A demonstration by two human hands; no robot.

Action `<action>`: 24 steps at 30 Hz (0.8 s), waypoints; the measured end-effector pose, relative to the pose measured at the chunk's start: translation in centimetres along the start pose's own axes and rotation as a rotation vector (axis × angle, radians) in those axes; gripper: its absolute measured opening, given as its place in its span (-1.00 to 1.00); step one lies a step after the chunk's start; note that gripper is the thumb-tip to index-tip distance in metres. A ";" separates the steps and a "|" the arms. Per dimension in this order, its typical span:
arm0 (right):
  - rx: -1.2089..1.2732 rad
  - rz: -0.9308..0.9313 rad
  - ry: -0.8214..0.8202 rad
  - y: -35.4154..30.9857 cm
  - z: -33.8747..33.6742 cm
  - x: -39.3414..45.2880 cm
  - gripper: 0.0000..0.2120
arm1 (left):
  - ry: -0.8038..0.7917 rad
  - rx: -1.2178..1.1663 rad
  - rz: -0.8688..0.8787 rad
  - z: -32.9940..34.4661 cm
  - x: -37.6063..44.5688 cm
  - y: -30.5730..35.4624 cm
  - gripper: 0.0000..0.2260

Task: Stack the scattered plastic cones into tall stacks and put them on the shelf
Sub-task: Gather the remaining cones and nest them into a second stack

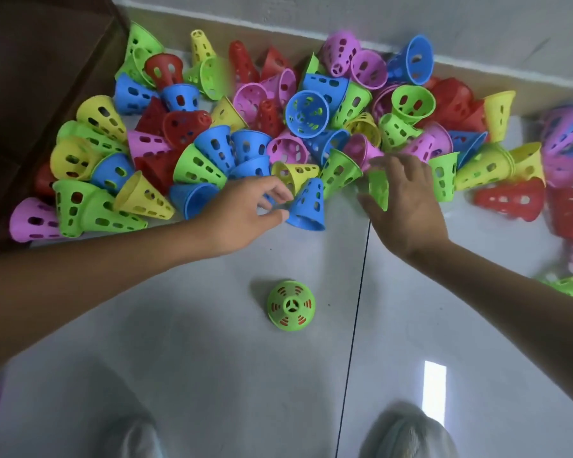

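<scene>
Cones (pixel 278 127) in red, blue, green, yellow and pink lie heaped on the grey floor (pixel 212 375) along the far wall (pixel 444 24), beside a brown box (pixel 30 77) at far left. Nearer, alone, a green cone (pixel 291 306) stands upright over a red one. The left hand (pixel 242 213) pinches a blue cone (pixel 308 206) at the heap's near edge. The right hand (pixel 407 206), fingers spread, reaches over another green cone (pixel 378 188); whether it touches is unclear.
</scene>
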State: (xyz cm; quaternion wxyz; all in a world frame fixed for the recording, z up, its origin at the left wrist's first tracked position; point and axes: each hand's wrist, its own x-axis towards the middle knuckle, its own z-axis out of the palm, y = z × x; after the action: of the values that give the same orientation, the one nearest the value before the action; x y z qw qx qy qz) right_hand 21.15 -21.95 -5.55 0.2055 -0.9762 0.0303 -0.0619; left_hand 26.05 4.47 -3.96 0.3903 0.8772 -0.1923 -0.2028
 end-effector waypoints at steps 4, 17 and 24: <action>-0.050 -0.016 -0.017 0.7 0.7 1.3 -0.54 | -0.071 0.016 0.016 1.4 1.2 1.3 -0.68; -0.157 -0.081 -0.044 1.3 1.7 0.0 -0.60 | -0.334 0.178 -0.033 3.5 0.2 1.6 -0.75; -0.082 -0.159 -0.038 1.4 1.1 -2.7 -0.77 | -0.235 0.050 -0.105 3.2 -0.9 1.1 -0.77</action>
State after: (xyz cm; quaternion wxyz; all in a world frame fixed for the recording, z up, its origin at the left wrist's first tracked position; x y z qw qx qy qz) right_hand 18.58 -22.56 -7.45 0.1604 -0.9841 -0.0484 -0.0582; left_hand 23.50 2.29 -4.85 0.3321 0.8657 -0.1954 -0.3194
